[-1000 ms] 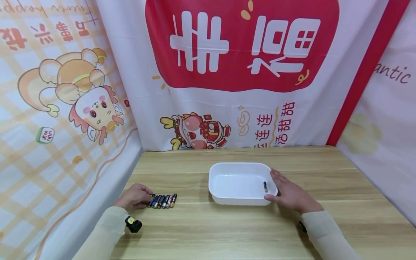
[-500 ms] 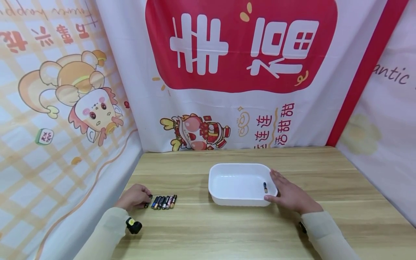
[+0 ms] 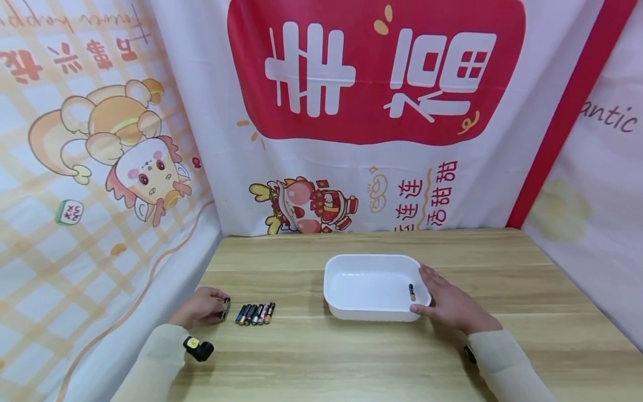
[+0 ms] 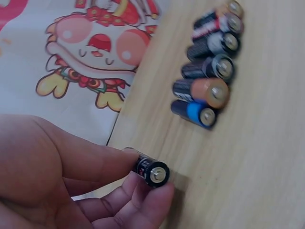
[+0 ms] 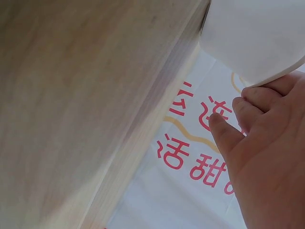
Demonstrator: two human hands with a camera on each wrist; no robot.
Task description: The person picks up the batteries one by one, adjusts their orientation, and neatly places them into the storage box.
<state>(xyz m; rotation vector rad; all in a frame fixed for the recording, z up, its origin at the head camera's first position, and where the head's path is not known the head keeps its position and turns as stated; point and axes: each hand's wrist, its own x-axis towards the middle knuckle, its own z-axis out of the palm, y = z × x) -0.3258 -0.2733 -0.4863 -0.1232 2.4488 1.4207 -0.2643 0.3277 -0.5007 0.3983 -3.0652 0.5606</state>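
Note:
My left hand (image 3: 202, 307), at the left of the table, pinches a small black battery (image 4: 151, 171) between thumb and fingers; its metal end faces the left wrist camera. To its right, several batteries (image 3: 255, 314) lie side by side in a row, with dark, blue, copper and pink-red wrappers. A white plastic box (image 3: 374, 315) stands in the middle of the table with one battery (image 3: 412, 292) lying at its right end inside. My right hand (image 3: 452, 301) holds the box's right end, thumb on the near rim and fingers along the outer wall.
The wooden table (image 3: 301, 363) runs back to a white cloth with a red printed panel (image 3: 377, 72). Printed cloth (image 3: 100, 223) also hangs along the left side, close to my left arm. Another pale cloth (image 3: 593, 223) borders the right.
My left hand has drawn one black battery leftward, away from the row, and a gap now shows between them. The right hand and the box stay in place.

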